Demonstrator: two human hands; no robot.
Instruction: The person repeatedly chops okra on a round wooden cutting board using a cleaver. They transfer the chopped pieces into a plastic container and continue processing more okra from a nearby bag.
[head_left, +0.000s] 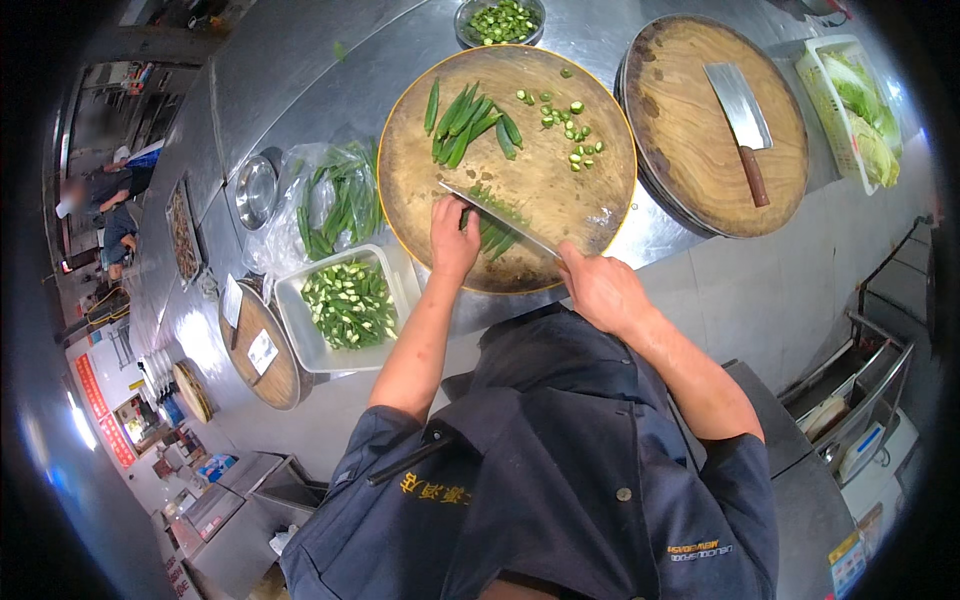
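Note:
My right hand (606, 289) grips the handle of a cleaver (504, 219), its blade seen nearly edge-on across the near part of a round wooden chopping block (577, 202). Beside the blade, my left hand (455, 236) has its fingers bent down on the block, by cut okra (496, 238) partly under the blade; whether the fingers hold a piece cannot be told. Whole okra pods (461, 124) lie in a pile on the block's far left. Small okra tops (574, 127) are scattered at the far right. Cut okra (351, 304) fills part of a plastic tub (289, 330) at the left.
A second cleaver (739, 105) rests on another block (675, 112) at right, beside a basket (832, 112) of leafy cabbage. Beyond my block stands a bowl (463, 34) of okra tops. Left are bagged okra (341, 199), a metal bowl (256, 192) and another block (281, 375). People stand far left.

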